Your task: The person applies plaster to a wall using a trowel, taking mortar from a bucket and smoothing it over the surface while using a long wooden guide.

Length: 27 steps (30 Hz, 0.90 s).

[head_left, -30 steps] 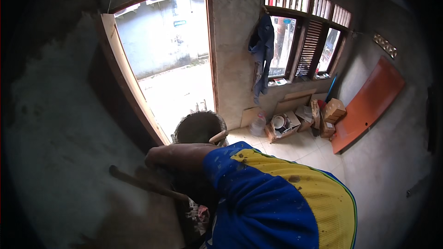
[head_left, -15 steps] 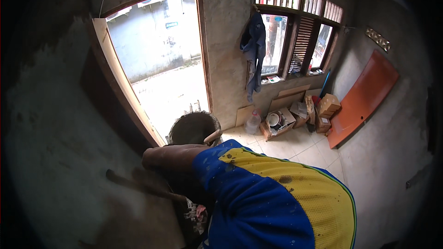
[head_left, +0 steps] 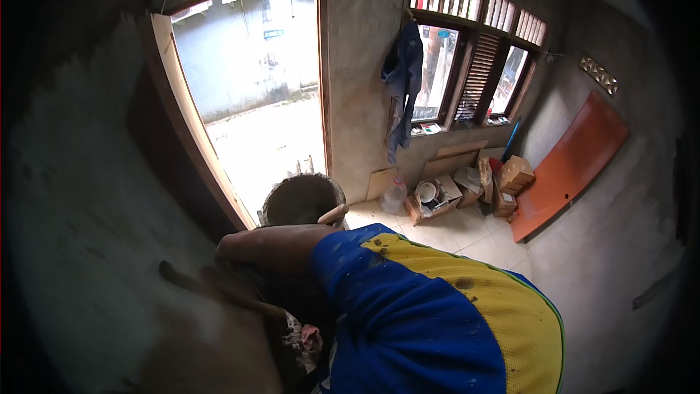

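My bare arm (head_left: 273, 249), seemingly the right, reaches left from a blue and yellow sleeve (head_left: 408, 299) speckled with dark spots. Beyond the bend of the arm my right hand is lost in shadow and blur, so its fingers cannot be made out. Close by, a dark stick-like handle (head_left: 255, 300) slants along the grey wall (head_left: 95, 248); whether the hand holds it is unclear. Just past the arm stands a round dark bucket (head_left: 299, 201), with a wooden handle (head_left: 333, 214) leaning at its rim. No part of my left hand shows.
An open doorway (head_left: 255, 73) lets in bright light at the left. Under the window (head_left: 437, 73) are a clear plastic jug (head_left: 394, 197), a box of odds and ends (head_left: 437, 208) and stacked cartons (head_left: 515, 175). An orange panel (head_left: 569, 168) leans on the right wall.
My arm and the dark handle have shifted slightly left in the view. The whole scene has tilted a little; the bucket stands as before.
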Available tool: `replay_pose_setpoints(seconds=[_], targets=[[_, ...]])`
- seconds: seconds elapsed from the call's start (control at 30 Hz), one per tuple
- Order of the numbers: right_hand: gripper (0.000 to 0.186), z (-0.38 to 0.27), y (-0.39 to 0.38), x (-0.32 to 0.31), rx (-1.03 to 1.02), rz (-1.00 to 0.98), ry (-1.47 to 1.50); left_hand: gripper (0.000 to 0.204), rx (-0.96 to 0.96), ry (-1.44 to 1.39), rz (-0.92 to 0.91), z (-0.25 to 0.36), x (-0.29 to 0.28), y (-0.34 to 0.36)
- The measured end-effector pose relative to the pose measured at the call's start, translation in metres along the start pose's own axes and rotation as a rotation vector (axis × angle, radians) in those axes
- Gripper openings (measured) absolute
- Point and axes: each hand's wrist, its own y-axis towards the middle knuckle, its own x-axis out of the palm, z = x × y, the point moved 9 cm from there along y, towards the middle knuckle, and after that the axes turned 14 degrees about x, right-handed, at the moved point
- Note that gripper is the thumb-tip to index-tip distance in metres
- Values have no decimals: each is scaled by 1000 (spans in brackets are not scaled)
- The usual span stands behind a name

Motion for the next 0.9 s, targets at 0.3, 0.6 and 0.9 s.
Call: replay_pose_setpoints(seconds=[0.3,0.6,0.9], targets=[[19,-4,-4,-3,-200,-21,169,92,-17,41,-65,5,6,4],[15,6,35,17,-426,-142,409,86,77,265,-189,33,-7,2],[23,-36,8,36,-297,-313,-253,96,-648,279,-338,-66,19,-20]])
